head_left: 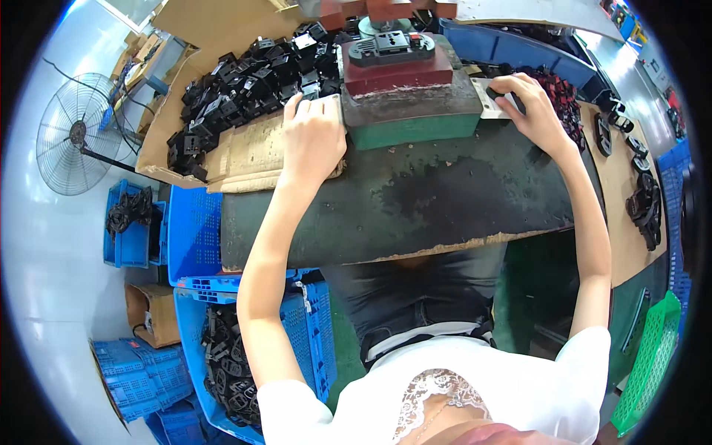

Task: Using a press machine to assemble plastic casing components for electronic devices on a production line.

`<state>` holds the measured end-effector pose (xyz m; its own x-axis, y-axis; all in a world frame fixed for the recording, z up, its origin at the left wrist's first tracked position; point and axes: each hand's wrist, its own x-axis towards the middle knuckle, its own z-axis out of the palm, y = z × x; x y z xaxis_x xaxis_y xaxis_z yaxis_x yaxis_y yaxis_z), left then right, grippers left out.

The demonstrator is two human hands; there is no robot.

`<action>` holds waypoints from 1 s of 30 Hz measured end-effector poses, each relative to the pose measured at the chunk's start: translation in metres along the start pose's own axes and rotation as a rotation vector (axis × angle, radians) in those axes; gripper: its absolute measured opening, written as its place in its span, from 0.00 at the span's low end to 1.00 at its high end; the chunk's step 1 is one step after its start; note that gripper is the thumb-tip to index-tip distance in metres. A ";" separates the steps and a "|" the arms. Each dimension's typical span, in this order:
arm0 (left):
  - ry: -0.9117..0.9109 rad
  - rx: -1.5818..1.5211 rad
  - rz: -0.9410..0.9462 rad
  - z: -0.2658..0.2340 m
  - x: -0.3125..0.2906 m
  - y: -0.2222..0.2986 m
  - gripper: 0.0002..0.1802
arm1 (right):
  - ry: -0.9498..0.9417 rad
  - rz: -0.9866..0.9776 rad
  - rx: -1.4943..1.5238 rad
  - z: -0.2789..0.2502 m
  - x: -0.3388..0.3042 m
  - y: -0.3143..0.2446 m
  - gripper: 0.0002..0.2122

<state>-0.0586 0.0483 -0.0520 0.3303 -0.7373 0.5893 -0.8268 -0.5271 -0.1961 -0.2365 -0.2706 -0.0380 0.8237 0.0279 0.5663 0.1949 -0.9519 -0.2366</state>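
Observation:
My left hand point(313, 137) is bent at the knuckles over the metal plate's edge and cardboard left of the machine base; its fingertips and anything under them are hidden. At the other side of the base, my right hand point(530, 107) curls thumb and forefinger round a small dark knob point(492, 93) on a pale metal plate point(489, 111). Between my hands, a black oblong plastic housing point(393, 48) lies on a dark red block point(400, 76). This block rests on a green-sided base point(415, 130). Just above the housing hangs the machine's head point(384, 27), flanked by red blocks.
A cardboard box point(152, 148) of black plastic parts is at left. Blue crates point(189, 326) stand below it. At back right is a blue bin point(519, 52), with red-and-black parts point(560, 100) nearby. Black pieces lie on a board point(627, 215). A fan point(78, 133) stands far left.

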 end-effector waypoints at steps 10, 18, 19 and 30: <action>0.036 -0.040 -0.001 -0.001 0.003 -0.001 0.06 | 0.010 -0.043 -0.001 -0.003 -0.001 -0.001 0.10; 0.024 -0.035 0.032 -0.004 0.007 -0.004 0.07 | -0.154 0.015 0.072 -0.048 -0.033 0.040 0.14; 0.019 -0.074 0.006 -0.005 0.010 -0.007 0.07 | -0.118 0.100 0.073 -0.065 -0.046 0.057 0.14; -0.061 -0.503 -0.023 0.033 0.099 -0.001 0.39 | -0.152 0.538 -0.395 -0.136 -0.197 0.168 0.21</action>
<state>-0.0104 -0.0380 -0.0196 0.3644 -0.7590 0.5396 -0.9311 -0.2854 0.2273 -0.4388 -0.4772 -0.0819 0.8225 -0.4655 0.3268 -0.4481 -0.8842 -0.1317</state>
